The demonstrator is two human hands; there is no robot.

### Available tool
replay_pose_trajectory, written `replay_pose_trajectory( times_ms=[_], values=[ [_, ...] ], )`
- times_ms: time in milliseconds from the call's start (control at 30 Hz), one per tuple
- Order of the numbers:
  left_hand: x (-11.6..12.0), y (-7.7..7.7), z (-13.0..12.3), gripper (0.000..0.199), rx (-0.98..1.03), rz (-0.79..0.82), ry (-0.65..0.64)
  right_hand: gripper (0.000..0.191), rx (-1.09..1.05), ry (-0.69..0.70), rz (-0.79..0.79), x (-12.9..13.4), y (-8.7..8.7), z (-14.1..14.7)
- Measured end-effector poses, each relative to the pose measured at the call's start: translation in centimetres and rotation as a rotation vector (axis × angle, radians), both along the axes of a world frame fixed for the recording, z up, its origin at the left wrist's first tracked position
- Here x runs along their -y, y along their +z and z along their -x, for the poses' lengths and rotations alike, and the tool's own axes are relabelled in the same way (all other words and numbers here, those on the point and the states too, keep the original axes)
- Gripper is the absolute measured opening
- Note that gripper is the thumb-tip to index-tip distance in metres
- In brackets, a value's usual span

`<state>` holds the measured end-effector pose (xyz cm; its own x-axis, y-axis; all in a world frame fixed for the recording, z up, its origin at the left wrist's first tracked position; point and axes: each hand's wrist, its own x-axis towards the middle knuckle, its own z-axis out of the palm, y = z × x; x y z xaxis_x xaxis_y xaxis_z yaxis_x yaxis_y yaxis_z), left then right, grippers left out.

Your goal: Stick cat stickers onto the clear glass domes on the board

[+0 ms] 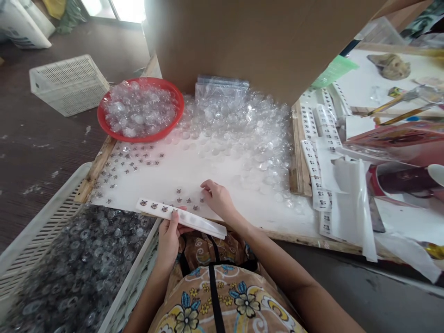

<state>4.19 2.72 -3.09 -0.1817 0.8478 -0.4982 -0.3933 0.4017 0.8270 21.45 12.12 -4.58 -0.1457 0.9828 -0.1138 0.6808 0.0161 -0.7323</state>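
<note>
My left hand [170, 233] grips a white sticker strip [197, 223] between thumb and fingers, low over the table's front edge. Several small dark animal-face stickers show on the strip's left half; its right half looks bare. To its right, my right hand [219, 200] hovers at the white tabletop [149, 178] with thumb and index finger drawn together. Whatever is in that pinch, if anything, is too small to make out. Just left of those fingertips lie several animal-face pieces [188, 200]. More such pieces [135, 159] are spread over the table's left side.
A red basin [181, 111] of clear domed pieces stands at the back left. Loose clear pieces [263, 138] cover the back and right. A crate [78, 182] of dark-and-clear pieces sits lower left. Sticker strips [314, 173] lie right, past a wooden rail [301, 159]. Cardboard [256, 41] rises behind.
</note>
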Motion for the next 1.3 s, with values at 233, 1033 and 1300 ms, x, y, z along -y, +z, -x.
replay_pose_trajectory(
  times_ms=[233,1033,1300],
  values=[
    [0.3,0.2,0.4,0.055,-0.009,-0.003,0.059,0.035,0.233,0.233,-0.228,-3.2,-0.8,1.5],
    [-0.5,-0.4,-0.1,0.045,-0.242,-0.073,-0.351,0.011,-0.357,0.199,-0.206,4.8,3.0,2.5],
    [-0.7,0.4,-1.0,0.061,-0.103,0.002,-0.334,0.016,-0.578,-0.147,-0.029,0.8,1.6,-2.5]
  ],
)
